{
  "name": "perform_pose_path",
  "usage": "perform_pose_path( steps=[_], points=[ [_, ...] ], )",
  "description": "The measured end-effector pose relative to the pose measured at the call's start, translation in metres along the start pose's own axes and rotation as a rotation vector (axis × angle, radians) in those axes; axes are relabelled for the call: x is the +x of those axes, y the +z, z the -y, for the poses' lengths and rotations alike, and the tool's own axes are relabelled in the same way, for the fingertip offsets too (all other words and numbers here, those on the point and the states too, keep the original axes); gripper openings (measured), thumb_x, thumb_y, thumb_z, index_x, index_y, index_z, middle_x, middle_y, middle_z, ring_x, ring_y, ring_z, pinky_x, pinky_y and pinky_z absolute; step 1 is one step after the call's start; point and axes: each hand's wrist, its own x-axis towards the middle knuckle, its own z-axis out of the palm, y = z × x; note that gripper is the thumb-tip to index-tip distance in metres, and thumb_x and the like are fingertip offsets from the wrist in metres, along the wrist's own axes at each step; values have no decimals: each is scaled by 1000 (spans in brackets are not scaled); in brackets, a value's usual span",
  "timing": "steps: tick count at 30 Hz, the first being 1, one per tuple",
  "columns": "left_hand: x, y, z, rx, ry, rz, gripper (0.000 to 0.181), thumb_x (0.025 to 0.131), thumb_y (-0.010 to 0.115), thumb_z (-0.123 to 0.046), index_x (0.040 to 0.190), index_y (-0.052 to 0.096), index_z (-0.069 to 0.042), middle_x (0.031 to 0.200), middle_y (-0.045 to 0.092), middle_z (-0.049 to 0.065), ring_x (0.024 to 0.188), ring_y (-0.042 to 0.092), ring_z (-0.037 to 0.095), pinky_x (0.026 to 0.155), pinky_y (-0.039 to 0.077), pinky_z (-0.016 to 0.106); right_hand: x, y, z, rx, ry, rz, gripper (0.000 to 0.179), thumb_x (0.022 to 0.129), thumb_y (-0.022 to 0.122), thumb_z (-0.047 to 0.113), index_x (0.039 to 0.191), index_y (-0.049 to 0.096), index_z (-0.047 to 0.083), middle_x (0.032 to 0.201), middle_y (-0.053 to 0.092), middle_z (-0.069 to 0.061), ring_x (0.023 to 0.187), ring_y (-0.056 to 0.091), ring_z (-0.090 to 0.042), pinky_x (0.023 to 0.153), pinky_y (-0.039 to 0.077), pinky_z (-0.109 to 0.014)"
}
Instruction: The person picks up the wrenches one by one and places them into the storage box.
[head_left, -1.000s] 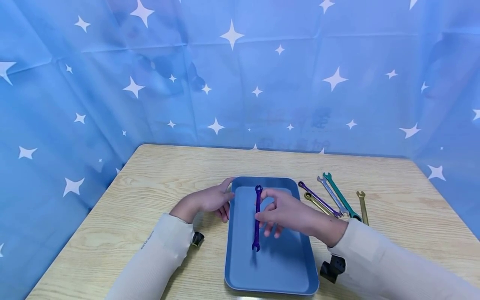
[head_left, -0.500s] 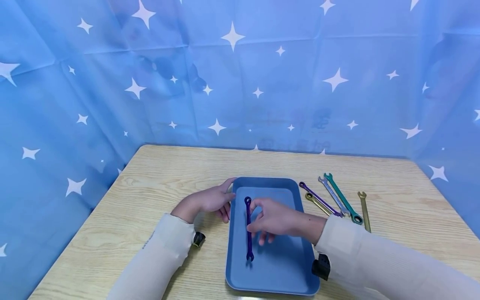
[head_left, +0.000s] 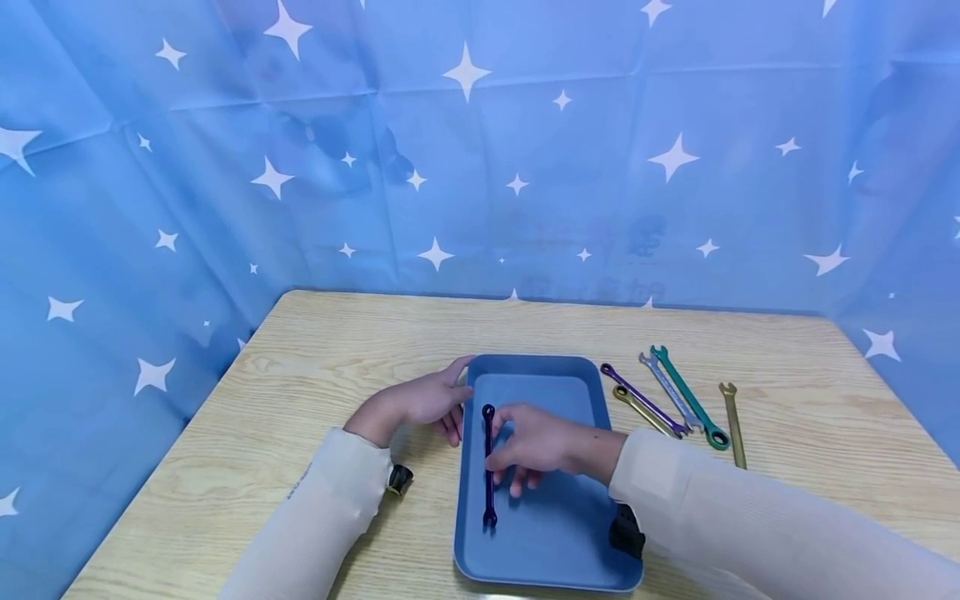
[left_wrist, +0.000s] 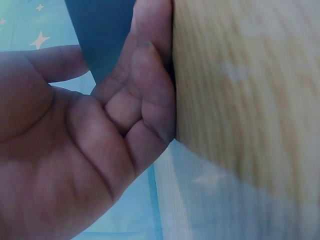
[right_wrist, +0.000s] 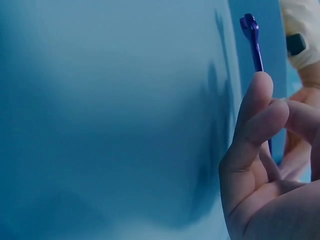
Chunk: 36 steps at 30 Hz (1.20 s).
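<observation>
My right hand (head_left: 536,442) pinches a dark purple combination wrench (head_left: 490,500) between thumb and fingers. The wrench lies lengthwise in this view, close over the left side of the blue tray (head_left: 558,550), ring end away from me. In the right wrist view, its open end (right_wrist: 251,30) sticks out past the fingertips, near the tray's wall (right_wrist: 272,45). My left hand (head_left: 423,400) holds the tray's left side near the far corner, thumb at the rim. Its other fingers (left_wrist: 150,110) curl low against the tabletop outside the wall.
Right of the tray lie several wrenches on the wooden table (head_left: 337,342): a purple one (head_left: 645,398), a gold one (head_left: 643,410), a silver one (head_left: 670,390), a green one (head_left: 688,396). Another gold wrench (head_left: 733,425) lies farther right. A starry blue cloth (head_left: 480,167) hangs behind.
My right hand has carried the purple wrench leftward and toward me, from above the tray's middle to close along its left side. The left hand stays at the tray's edge.
</observation>
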Motion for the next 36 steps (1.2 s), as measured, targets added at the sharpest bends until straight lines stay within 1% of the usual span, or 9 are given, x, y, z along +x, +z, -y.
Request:
perform_pose_path(
  steps=[7,13,18,24,28,36],
  points=[
    [0,0,0,0,2,0,62,110,34,-21,161,-1,-32,72,65,18,60,68,25,67,62,39,8,2,-4,-20,28,-4,22,93,68,8,106,51,3,76,73,-12,46,63,-13,41,48,-22],
    [0,0,1,-18,15,9,62,110,33,-19,161,0,-31,73,66,19,60,67,25,66,61,40,15,3,-7,-49,19,-4,23,93,69,11,104,50,4,74,72,-11,45,63,-14,40,50,-23],
    [1,0,2,-14,19,13,62,110,33,-20,161,0,-32,72,66,19,60,68,24,66,61,39,17,3,-6,-80,19,-2,25,93,70,13,103,49,4,70,70,-11,43,63,-14,38,50,-23],
    [0,0,1,-11,2,10,63,110,34,-21,161,-1,-32,72,66,18,61,68,24,67,61,38,17,3,-2,-156,40,7,26,94,71,19,102,49,7,65,64,-9,41,61,-14,37,48,-23],
    [1,0,1,-14,-1,10,63,110,34,-21,161,-1,-33,72,66,18,61,68,24,67,61,38,18,4,0,-207,42,9,25,95,70,20,101,49,7,60,59,-7,38,59,-14,35,46,-22],
    [0,-1,1,-3,-6,6,64,110,35,-22,161,-3,-31,73,65,17,62,68,24,68,61,38,19,4,2,-251,34,24,22,96,68,17,102,49,7,58,57,-6,37,58,-14,34,46,-23]
  ],
)
